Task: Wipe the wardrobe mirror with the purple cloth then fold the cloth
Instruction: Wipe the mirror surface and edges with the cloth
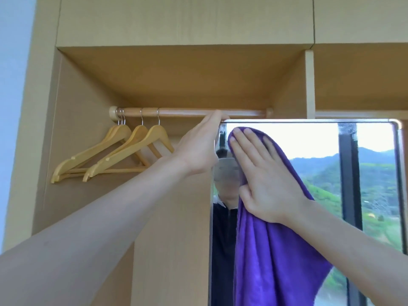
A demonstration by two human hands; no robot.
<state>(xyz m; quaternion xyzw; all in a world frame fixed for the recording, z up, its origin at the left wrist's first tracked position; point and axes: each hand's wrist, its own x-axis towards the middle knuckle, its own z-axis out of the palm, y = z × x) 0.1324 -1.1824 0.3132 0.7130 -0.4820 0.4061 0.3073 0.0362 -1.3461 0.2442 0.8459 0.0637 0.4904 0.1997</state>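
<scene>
Purple cloth hangs flat against the mirror, its top edge near the upper left corner of the glass and the rest draping down out of frame. My right hand lies on it with fingers straight and together, palm pressing it to the glass, gripping nothing. My left hand holds the mirror's top left corner, fingers hooked over the edge, I think to steady the panel.

I judge the cloth soft, light and limp: it will slide under a flat palm but sag and bunch wherever nothing presses it. For folding I would take it by two corners and let it hang. The glass is rigid and likely fragile, so moderate pressure only.

In the open wardrobe bay to the left, a rail carries several wooden hangers, bare of clothes.
</scene>
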